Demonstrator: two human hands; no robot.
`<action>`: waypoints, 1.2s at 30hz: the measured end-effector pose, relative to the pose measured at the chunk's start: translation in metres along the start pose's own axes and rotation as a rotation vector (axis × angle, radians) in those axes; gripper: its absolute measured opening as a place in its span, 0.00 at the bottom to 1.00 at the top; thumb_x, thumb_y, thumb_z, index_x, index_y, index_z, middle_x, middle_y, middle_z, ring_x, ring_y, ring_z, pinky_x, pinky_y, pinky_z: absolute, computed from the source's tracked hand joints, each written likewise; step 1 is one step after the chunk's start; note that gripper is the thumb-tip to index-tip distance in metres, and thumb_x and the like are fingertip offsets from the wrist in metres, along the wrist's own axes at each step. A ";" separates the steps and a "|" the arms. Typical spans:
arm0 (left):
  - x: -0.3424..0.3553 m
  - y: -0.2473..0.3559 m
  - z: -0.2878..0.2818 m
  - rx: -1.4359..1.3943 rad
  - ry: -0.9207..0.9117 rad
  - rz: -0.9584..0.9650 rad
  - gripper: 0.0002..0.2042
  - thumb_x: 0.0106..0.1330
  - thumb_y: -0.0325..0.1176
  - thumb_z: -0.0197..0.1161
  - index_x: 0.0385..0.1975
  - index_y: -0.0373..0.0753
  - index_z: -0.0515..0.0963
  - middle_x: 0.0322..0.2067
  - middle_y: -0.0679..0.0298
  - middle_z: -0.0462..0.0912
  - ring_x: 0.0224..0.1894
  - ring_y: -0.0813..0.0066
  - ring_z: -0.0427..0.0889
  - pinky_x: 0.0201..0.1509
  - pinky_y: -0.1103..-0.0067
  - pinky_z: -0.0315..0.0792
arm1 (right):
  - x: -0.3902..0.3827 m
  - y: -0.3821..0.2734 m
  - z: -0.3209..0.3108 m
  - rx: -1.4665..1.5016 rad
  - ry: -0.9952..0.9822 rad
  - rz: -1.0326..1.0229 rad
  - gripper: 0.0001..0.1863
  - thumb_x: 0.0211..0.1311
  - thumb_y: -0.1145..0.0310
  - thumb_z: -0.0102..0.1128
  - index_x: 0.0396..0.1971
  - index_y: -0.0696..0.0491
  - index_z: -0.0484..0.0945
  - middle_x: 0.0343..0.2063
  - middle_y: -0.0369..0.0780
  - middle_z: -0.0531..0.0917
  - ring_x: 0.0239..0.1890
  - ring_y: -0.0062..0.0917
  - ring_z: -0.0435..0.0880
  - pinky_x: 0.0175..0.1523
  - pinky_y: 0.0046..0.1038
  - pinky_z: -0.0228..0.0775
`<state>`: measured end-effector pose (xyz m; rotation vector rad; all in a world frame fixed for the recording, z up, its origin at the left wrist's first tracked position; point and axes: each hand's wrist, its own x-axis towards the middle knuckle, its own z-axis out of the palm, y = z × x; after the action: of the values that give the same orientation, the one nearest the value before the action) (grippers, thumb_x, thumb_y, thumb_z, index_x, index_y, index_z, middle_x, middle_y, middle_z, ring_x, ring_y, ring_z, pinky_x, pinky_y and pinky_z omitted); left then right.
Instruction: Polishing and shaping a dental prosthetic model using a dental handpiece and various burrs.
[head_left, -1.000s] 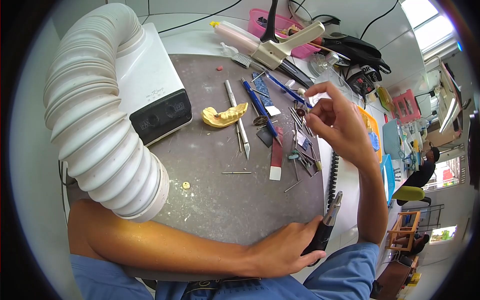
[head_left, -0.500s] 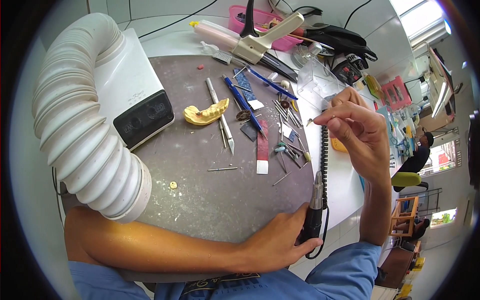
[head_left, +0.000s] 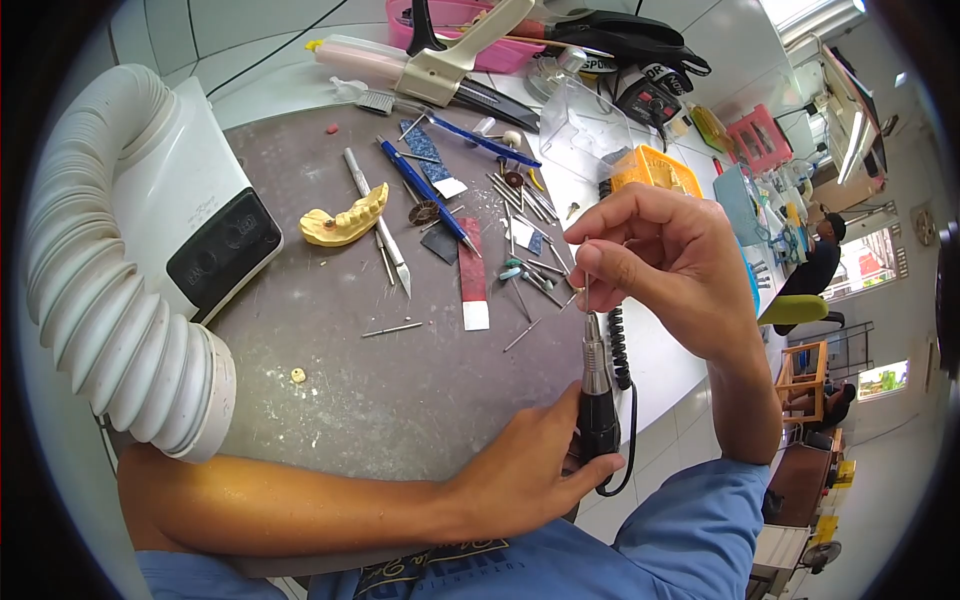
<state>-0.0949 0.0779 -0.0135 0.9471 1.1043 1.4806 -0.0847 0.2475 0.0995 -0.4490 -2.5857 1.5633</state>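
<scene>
My left hand (head_left: 535, 455) is wrapped round the black grip of a rotary handpiece (head_left: 598, 412), whose metal nose points away from me. At that nose, my right hand (head_left: 675, 270) pinches a thin metal bur (head_left: 587, 297) between thumb and fingers. The bur stands in line with the nose; whether its shank is inside cannot be made out. Beyond the hands, a yellow dental cast (head_left: 345, 222) lies on the grey mat beside a white-handled knife (head_left: 378, 220). A small yellowish tooth-like piece (head_left: 298, 375) sits nearer me.
Several loose burs (head_left: 525, 200), a blue pen-like tool (head_left: 430, 195) and abrasive strips (head_left: 472, 275) lie mid-mat. A ribbed white hose (head_left: 120, 300) and a white box (head_left: 185, 180) stand left. A clear box (head_left: 590, 125) and an orange basket (head_left: 655, 170) are far right.
My right hand has come down to the handpiece's nose, bringing the bur to its tip. My left hand keeps its hold on the handpiece. The whole view has shifted, so the mat appears further left.
</scene>
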 end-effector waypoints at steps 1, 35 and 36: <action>0.000 0.000 0.000 0.008 -0.006 -0.002 0.21 0.67 0.33 0.65 0.50 0.28 0.64 0.28 0.47 0.83 0.30 0.52 0.86 0.36 0.65 0.79 | -0.001 0.000 0.000 -0.002 0.001 0.001 0.10 0.65 0.73 0.66 0.41 0.63 0.80 0.28 0.40 0.86 0.27 0.18 0.87 0.32 0.17 0.80; 0.001 -0.002 0.003 -0.148 0.102 -0.069 0.20 0.66 0.35 0.67 0.48 0.30 0.67 0.32 0.50 0.84 0.34 0.56 0.87 0.39 0.67 0.80 | 0.011 0.017 -0.001 -0.023 -0.178 0.141 0.13 0.64 0.72 0.67 0.47 0.61 0.82 0.29 0.36 0.87 0.30 0.13 0.85 0.38 0.16 0.78; 0.002 -0.002 0.003 -0.148 0.103 -0.068 0.20 0.66 0.35 0.67 0.48 0.30 0.67 0.32 0.50 0.84 0.34 0.56 0.87 0.39 0.67 0.80 | 0.011 0.016 -0.001 -0.044 -0.186 0.133 0.14 0.64 0.72 0.67 0.47 0.61 0.82 0.29 0.36 0.87 0.30 0.13 0.85 0.38 0.15 0.77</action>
<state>-0.0913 0.0801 -0.0149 0.7308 1.0739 1.5460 -0.0916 0.2588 0.0850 -0.5127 -2.7856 1.6665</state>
